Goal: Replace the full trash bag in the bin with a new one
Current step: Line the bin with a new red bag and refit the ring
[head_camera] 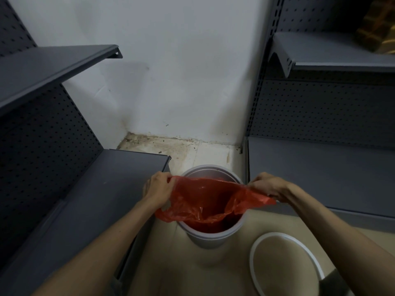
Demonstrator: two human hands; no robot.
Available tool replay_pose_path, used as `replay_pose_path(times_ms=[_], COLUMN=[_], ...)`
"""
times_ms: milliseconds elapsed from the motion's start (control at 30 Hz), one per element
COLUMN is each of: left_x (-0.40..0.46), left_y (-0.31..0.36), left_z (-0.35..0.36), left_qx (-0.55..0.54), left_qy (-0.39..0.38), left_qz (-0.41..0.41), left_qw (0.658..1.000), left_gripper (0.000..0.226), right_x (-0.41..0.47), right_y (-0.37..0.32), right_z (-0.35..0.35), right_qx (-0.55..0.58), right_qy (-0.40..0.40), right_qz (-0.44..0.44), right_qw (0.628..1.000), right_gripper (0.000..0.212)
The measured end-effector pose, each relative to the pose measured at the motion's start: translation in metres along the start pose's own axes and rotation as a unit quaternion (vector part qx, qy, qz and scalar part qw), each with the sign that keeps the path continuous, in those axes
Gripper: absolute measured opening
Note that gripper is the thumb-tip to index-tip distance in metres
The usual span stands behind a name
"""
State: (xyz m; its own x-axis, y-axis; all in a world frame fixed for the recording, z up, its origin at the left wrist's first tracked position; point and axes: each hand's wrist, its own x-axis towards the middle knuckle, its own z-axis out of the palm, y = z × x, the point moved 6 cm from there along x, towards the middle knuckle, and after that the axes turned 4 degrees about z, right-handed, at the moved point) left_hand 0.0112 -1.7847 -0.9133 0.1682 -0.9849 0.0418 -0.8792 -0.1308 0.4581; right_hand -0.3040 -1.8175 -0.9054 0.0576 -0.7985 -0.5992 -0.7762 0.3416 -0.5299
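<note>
A round white bin (210,238) stands on the floor between two shelving units. A thin red plastic bag (205,207) hangs inside it, its mouth stretched wide over the opening. My left hand (157,188) pinches the bag's left edge by the bin's left rim. My right hand (268,185) grips the bag's right edge at the bin's right rim, with a loose flap trailing past it. The bag's bottom reaches down into the bin. No full trash bag is in view.
A white ring (284,263), the bin's loose rim, lies on the beige floor at the lower right. Dark grey shelves (96,199) flank the bin on the left, and more shelving (320,171) on the right. A stained white wall (171,82) is behind.
</note>
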Motion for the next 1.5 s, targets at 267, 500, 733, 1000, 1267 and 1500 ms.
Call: replay_pose_path(times_ms=[267, 500, 733, 1000, 1267, 1500], left_x=[0.009, 0.019, 0.037, 0.056, 0.069, 0.075], left_y=[0.01, 0.006, -0.011, -0.022, -0.027, -0.028], left_z=[0.012, 0.016, 0.023, 0.04, 0.048, 0.057], left_qx=[0.026, 0.033, 0.007, -0.025, -0.012, 0.007], left_qy=[0.008, 0.024, 0.032, 0.011, 0.014, 0.01], left_qz=[0.011, 0.005, -0.007, -0.047, -0.049, -0.047], left_qw=[1.0, 0.999, 0.999, 0.999, 0.999, 0.999], left_gripper=[0.032, 0.031, 0.029, 0.028, 0.027, 0.027], right_x=[0.025, 0.042, 0.065, 0.07, 0.075, 0.098], right_y=[0.005, 0.007, 0.018, 0.013, 0.007, 0.011], right_z=[-0.003, -0.008, -0.013, -0.01, -0.012, -0.018], right_qx=[0.009, 0.014, 0.09, 0.239, 0.256, 0.119], right_qy=[0.161, 0.191, 0.162, 0.031, 0.02, 0.169], right_qz=[0.023, -0.022, -0.137, -0.201, -0.207, -0.209], right_qw=[0.987, 0.981, 0.973, 0.949, 0.944, 0.956], right_gripper=[0.017, 0.027, 0.021, 0.024, 0.031, 0.036])
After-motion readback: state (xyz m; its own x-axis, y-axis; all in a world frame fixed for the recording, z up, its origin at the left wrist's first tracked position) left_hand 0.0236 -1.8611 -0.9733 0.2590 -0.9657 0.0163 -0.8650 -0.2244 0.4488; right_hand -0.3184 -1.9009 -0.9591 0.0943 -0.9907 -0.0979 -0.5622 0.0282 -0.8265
